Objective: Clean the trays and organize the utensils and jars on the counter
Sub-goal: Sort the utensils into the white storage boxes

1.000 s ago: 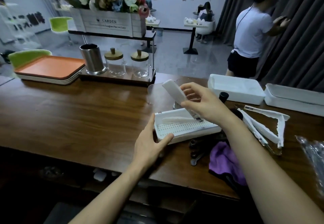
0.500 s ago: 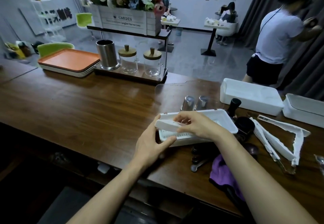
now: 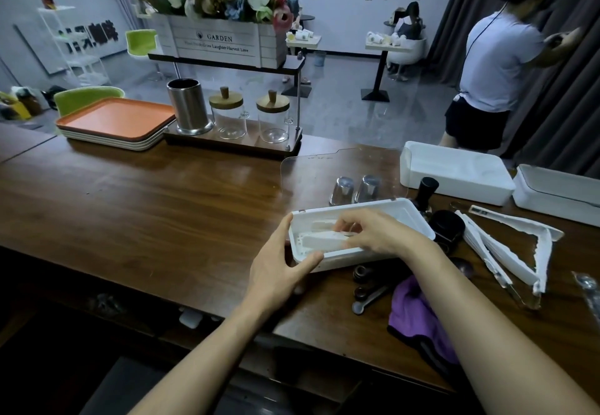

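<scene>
A white utensil box (image 3: 407,216) with a perforated floor lies on the wooden counter (image 3: 156,206), its clear lid (image 3: 311,171) standing open behind it. My left hand (image 3: 279,268) grips the box's near left corner. My right hand (image 3: 373,236) reaches into the box and holds a white tong-like utensil (image 3: 321,242) lying on the floor of the box. Right of the box lie white tongs (image 3: 506,245), black measuring spoons (image 3: 367,288) and a purple cloth (image 3: 418,314).
Stacked orange trays (image 3: 113,122) sit at the back left, beside a steel cup (image 3: 188,106) and two glass jars (image 3: 227,116) on a wooden stand. Two more white boxes (image 3: 454,171) lie at the right. Two steel cups (image 3: 355,189) stand behind the lid. A person stands beyond the counter.
My right hand has lowered the white utensil from above the box down into it. My left hand stays on the box corner. The view has shifted closer.
</scene>
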Demonstrator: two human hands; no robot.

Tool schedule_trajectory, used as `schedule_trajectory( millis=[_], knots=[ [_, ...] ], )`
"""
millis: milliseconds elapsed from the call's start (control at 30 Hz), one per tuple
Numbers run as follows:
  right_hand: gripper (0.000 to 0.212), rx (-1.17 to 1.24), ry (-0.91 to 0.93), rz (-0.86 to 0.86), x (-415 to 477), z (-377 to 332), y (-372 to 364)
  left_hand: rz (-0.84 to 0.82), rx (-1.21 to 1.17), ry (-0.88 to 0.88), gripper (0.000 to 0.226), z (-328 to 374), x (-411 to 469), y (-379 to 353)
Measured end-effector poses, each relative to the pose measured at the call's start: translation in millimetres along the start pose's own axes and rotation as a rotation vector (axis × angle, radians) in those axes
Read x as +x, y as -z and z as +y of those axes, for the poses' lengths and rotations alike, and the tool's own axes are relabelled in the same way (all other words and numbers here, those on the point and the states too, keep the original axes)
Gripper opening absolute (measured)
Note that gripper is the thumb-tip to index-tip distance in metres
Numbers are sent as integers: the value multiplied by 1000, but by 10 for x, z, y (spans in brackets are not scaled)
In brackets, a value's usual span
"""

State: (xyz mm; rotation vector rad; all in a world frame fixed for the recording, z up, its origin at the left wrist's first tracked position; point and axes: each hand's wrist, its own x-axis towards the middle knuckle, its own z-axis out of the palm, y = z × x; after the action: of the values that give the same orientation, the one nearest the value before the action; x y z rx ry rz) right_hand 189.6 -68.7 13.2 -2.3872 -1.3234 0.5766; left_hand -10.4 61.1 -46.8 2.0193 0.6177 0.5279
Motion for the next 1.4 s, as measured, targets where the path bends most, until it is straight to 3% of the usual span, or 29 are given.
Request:
schedule_trajectory(
  millis=[233,467,667,767,1067,1267,1400],
  knots=[
    [19,-98,-117,19,19,96,26,5,2,15,91,-22,5,-15],
    [27,146,-102,-100,-52,113,85,-5,29,13,91,-12,19,-6],
    [7,-90,-215,115,-97,-4,-64,-12,49,-11,88,14,20,10],
    [15,-90,-278,95,-168,-2,-45,-20,51,-19,89,4,27,4],
    [27,-90,-252,458,-637,123,-179,-24,-2,-59,89,-18,19,28],
    [21,-44,-338,711,-1238,413,-223,-37,-3,-62,85,-88,44,23],
    [27,-34,-518,760,-1582,670,-202,-67,-3,-49,90,-112,47,25]
  ],
)
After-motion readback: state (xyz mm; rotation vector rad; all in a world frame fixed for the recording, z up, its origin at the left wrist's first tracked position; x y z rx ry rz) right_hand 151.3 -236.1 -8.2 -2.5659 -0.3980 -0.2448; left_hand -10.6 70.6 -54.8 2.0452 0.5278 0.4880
